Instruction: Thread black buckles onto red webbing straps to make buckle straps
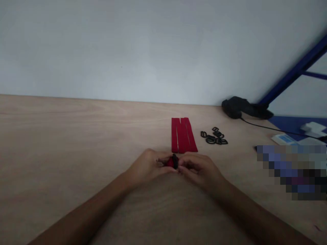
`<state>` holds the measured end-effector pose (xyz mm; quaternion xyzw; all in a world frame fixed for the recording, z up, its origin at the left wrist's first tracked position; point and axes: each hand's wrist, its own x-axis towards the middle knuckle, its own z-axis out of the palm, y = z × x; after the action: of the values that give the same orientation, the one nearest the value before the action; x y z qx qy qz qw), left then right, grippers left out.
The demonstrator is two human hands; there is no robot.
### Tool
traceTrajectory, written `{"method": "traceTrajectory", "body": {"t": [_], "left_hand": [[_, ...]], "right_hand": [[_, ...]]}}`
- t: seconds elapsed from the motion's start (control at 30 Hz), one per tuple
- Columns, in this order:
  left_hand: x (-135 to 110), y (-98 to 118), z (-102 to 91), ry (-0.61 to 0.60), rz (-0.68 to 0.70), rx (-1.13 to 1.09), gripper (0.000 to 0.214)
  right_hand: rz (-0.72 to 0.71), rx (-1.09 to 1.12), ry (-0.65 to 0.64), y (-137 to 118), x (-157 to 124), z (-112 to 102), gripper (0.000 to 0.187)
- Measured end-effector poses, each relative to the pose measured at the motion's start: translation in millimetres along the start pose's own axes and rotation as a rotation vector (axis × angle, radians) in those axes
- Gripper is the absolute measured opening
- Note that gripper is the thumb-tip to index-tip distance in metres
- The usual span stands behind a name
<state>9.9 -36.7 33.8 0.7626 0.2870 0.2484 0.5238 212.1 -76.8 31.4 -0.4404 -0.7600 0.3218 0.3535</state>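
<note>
My left hand [150,165] is closed on a short red strap [170,162], its thumb and fingers to either side of it. At the strap's right end sits a black slide buckle [175,161], held upright between the two hands. My right hand [198,166] pinches at the buckle's right side with thumb and fingertips; the fingers hide most of what lies there. Just beyond the hands, several red strap pieces [182,136] lie side by side on the table. To their right is a loose group of black slide buckles [214,136].
The pale wooden table [76,143] meets a grey-white wall [127,51] at the back. A black object with a cable [237,107] lies at the back right. Farther right are a white and blue packet [284,139] and a blurred-out patch.
</note>
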Motion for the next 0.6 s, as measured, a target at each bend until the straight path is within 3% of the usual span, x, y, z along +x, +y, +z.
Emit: {"method": "traceTrajectory", "body": {"t": [0.1, 0.23, 0.4, 0.47, 0.53, 0.6], "left_hand": [[-0.5, 0.6, 0.4, 0.029, 0.018, 0.091, 0.018], [2.2, -2.3, 1.5, 0.114, 0.103, 0.318, 0.023], [3.6, -4.6, 9.0, 0.251, 0.175, 0.558, 0.043], [2.9, -2.7, 13.6, 0.314, 0.123, 0.614, 0.033], [2.6, -0.1, 17.8, 0.301, 0.062, 0.582, 0.012], [3.2, 1.9, 20.8, 0.281, 0.007, 0.483, 0.010]], "right_hand": [[0.082, 0.162, -0.030, 0.8, 0.5, 0.2, 0.007], [0.261, 0.340, 0.016, 2.3, 1.7, 5.6, 0.020], [0.195, -0.048, 0.110, 3.8, 4.6, 9.3, 0.019], [0.158, -0.160, 0.137, 3.4, 5.2, 8.8, 0.018], [0.134, -0.218, 0.164, 2.7, 5.2, 8.2, 0.018], [0.112, -0.255, 0.162, 2.2, 4.6, 8.3, 0.018]]}}
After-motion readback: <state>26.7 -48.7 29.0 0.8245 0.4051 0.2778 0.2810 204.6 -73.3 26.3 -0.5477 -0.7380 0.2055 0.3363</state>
